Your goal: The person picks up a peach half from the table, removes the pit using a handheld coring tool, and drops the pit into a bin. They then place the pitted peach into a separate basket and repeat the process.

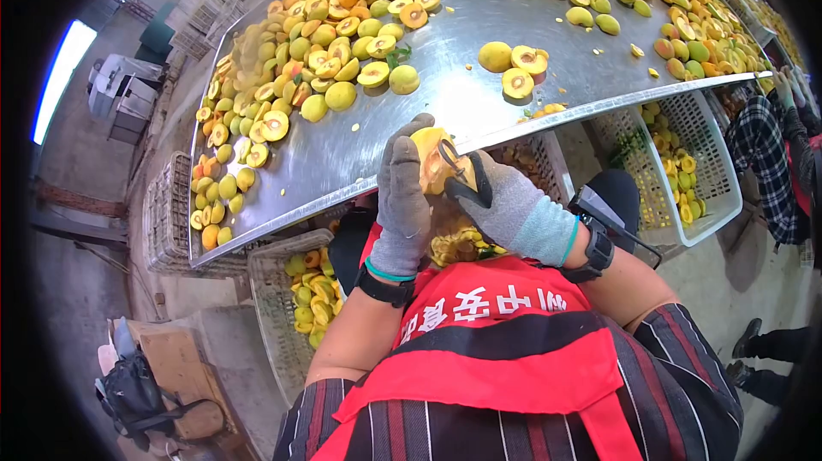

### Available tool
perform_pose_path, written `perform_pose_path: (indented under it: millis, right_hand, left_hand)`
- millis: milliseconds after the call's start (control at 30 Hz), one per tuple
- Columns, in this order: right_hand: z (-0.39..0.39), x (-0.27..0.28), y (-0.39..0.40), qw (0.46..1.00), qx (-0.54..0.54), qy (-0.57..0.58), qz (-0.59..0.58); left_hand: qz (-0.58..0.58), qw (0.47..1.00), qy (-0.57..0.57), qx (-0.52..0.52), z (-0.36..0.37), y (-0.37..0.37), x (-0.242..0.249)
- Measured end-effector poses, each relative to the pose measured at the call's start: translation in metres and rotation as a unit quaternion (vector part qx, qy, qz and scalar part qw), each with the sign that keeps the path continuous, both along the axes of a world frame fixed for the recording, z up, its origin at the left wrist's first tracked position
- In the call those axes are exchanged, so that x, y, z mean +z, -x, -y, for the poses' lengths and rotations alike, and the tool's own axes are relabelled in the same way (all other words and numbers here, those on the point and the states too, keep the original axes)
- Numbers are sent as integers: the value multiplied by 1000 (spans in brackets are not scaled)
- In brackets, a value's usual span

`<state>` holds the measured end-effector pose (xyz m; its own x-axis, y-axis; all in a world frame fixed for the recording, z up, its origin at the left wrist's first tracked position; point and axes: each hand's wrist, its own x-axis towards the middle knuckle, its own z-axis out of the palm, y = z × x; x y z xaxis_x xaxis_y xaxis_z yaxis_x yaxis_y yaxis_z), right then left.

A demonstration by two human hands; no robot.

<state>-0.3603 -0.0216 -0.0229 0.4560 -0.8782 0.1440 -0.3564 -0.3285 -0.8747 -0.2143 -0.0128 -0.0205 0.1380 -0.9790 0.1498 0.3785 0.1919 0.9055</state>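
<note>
In the head view, my left hand [402, 200], in a grey work glove, is closed around a yellow peach half [432, 166] just off the table's front edge. My right hand [518, 213], gloved in grey with a teal cuff, grips a pitting tool [448, 154] whose looped metal blade lies against the cut face of the fruit. Dark fingertips hide most of the tool's handle. Below my hands, cut yellow fruit [462, 247] shows in front of my red apron [505, 290].
Heaps of halved peaches [334, 41] cover much of the metal table [428, 110]; three pieces [517, 83] lie nearer me. Crates of fruit stand below, at left [278, 324] and right [723, 161]. A person in checked clothing [762, 153] is at the right.
</note>
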Motion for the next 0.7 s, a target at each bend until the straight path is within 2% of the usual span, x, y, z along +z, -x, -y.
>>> perform_pose_path:
  millis: [33,100,133,200,233,267,300,333,367,433,467,533,567,633,667,700]
  right_hand:
    - [0,2,-1,1000,1,0,-1]
    - [-2,12,-3,991,102,-33,77]
    - [-4,18,-4,991,102,-34,76]
    - [-10,26,-6,960,72,-247,110]
    - [-12,25,-5,960,71,-247,110]
    - [-14,23,-4,992,77,-97,13]
    - [-15,22,-3,991,82,57,-85]
    - [-11,8,-7,983,91,-5,-161]
    - [-12,4,-6,983,92,-6,-160]
    - [-17,8,-4,992,74,-77,-72]
    - [-18,10,-4,991,76,-80,-74]
    - [-16,14,-6,975,120,-172,73]
    - [-17,12,-8,975,121,-174,74]
    - [-17,7,-11,994,99,-22,-38]
    - [-17,9,-12,994,99,-24,-38]
    - [-14,16,-13,983,109,-20,-145]
  left_hand:
    - [57,998,28,21,0,-1,-2]
    - [60,996,49,32,-2,0,-4]
    - [64,995,70,43,-4,1,-4]
    - [54,996,57,39,-5,-2,-4]
    - [45,997,46,35,-6,-3,-4]
    - [44,997,45,36,-7,-2,-2]
    - [37,998,25,35,-10,0,2]
    - [30,999,7,34,-11,1,6]
    - [30,999,6,35,-11,-3,10]
    - [54,994,-69,-60,-9,-13,16]
    - [39,994,-80,-57,-9,-12,18]
    - [20,995,-75,-61,-9,-12,20]
    - [2,995,-72,-67,-10,-13,20]
    - [25,996,-62,-51,-8,-12,15]
    - [47,997,-52,-36,-8,-11,11]
    - [46,997,-54,-36,-8,-8,6]
